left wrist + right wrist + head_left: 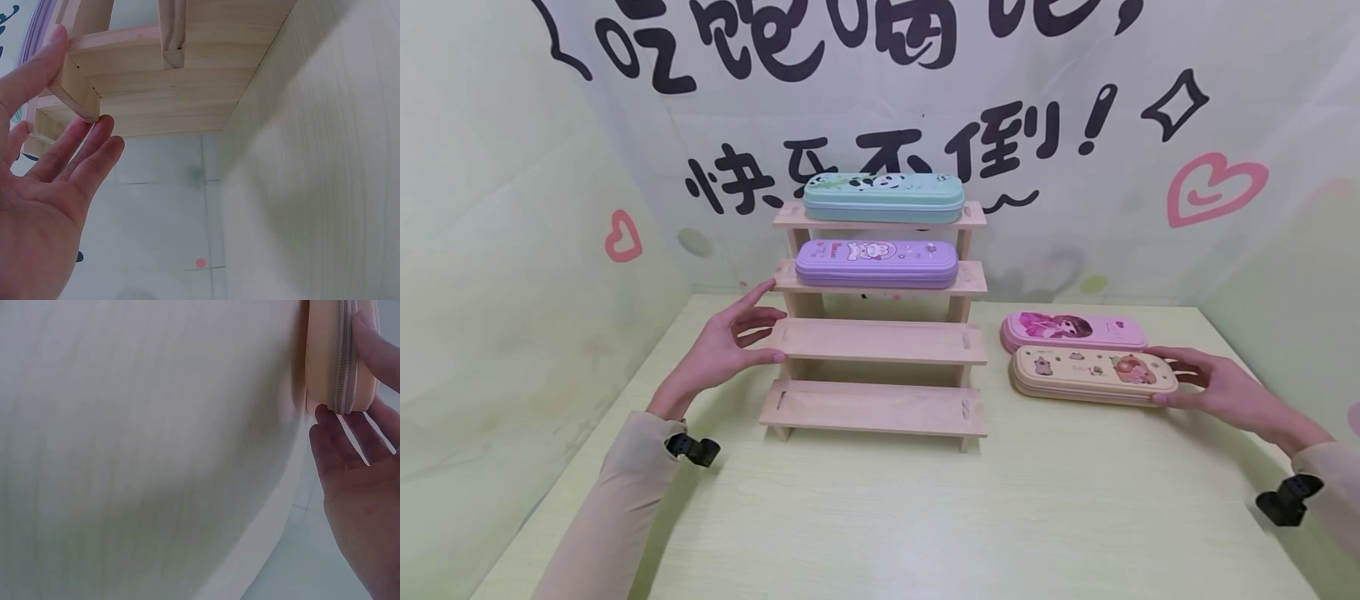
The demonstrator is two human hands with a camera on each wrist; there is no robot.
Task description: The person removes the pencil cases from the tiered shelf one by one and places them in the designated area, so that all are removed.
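A stepped wooden display stand [880, 342] rises in tiers on the table. My left hand [724, 343] holds its left side, the thumb by a lower step and the index finger reaching up to a higher one. In the left wrist view, the fingertips [103, 128] meet the end of a wooden side panel. At the right, my right hand [1232, 390] grips the right end of a cream zipped pencil case [1093, 373], thumb along its front. Behind that case lies a pink pencil case [1105, 332] with a doll picture.
A mint panda pencil case [883, 198] rests on the top step and a purple rabbit one [876, 263] on the step below. The two lower steps are bare wood. A printed cloth backdrop [925, 108] stands behind the pale table [865, 517].
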